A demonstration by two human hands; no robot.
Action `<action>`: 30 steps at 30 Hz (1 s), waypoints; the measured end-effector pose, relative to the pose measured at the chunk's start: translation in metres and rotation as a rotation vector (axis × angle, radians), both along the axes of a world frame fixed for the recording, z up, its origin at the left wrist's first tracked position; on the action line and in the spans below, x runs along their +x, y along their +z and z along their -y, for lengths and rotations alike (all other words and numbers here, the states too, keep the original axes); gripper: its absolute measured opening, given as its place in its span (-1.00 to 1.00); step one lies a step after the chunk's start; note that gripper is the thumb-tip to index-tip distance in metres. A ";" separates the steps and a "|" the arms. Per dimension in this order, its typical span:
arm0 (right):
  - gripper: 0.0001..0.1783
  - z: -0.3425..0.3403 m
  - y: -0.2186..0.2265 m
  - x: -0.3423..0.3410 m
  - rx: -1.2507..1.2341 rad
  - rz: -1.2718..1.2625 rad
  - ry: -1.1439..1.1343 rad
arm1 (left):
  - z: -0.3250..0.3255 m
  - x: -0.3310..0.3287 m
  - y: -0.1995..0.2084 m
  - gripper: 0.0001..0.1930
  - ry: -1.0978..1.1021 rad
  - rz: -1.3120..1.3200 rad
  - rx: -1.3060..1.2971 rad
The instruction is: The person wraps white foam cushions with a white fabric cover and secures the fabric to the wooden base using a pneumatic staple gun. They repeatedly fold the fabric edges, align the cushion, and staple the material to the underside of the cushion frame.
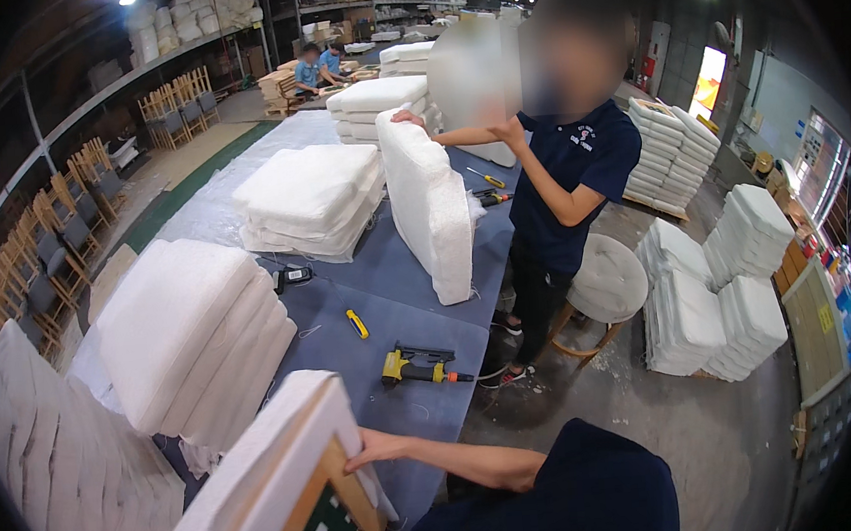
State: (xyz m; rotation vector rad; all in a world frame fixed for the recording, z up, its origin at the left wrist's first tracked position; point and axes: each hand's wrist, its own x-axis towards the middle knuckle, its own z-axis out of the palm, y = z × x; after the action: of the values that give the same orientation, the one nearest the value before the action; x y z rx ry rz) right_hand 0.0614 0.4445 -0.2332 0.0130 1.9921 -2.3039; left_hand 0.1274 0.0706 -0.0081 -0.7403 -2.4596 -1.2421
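At the lower left a white padded chair seat (263, 474) stands tilted on edge, its wooden frame (353, 476) and dark green webbing underside partly showing. My right hand (374, 449) grips the frame's edge, fingers bent around it. My left hand does not show. Beyond the seat, a black-and-yellow staple gun (415, 367) with a red hose fitting lies on the blue-grey table (378, 293). A short yellow-handled tool (356, 324) lies farther up, near a small black device (293, 277).
Stacks of white padded seats (188, 331) line the table's left side. Across it, a co-worker (576, 156) steadies an upright white cushion (427, 211) with one hand. A round stool (604, 278) and more stacked cushions (713, 290) stand on the floor at right.
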 end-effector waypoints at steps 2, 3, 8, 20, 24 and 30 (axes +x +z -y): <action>0.10 0.030 0.047 -0.013 0.043 -0.174 -0.105 | 0.001 0.007 -0.046 -0.16 0.021 0.070 -0.099; 0.11 0.033 0.080 -0.021 0.085 -0.269 -0.161 | 0.003 0.012 -0.073 -0.16 0.023 0.109 -0.138; 0.28 0.023 0.300 -0.040 0.424 -0.839 -0.298 | 0.043 0.047 -0.190 -0.18 0.062 0.306 -0.321; 0.00 0.034 0.222 -0.053 1.082 -0.825 -0.447 | -0.039 0.011 0.009 -0.69 0.041 -0.415 -0.176; -0.14 0.028 0.266 -0.050 1.049 -0.893 -0.279 | -0.068 -0.068 0.087 -0.47 0.220 -0.538 -0.351; -0.42 -0.051 0.256 -0.046 0.983 -0.803 -0.569 | -0.120 -0.096 0.098 -0.16 0.196 -0.336 -0.825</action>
State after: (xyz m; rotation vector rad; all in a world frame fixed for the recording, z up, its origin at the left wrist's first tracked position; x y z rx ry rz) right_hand 0.0156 0.4959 0.0230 -0.3628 3.7398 -1.2973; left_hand 0.0309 0.1911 0.0897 -0.7721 -2.6156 0.0233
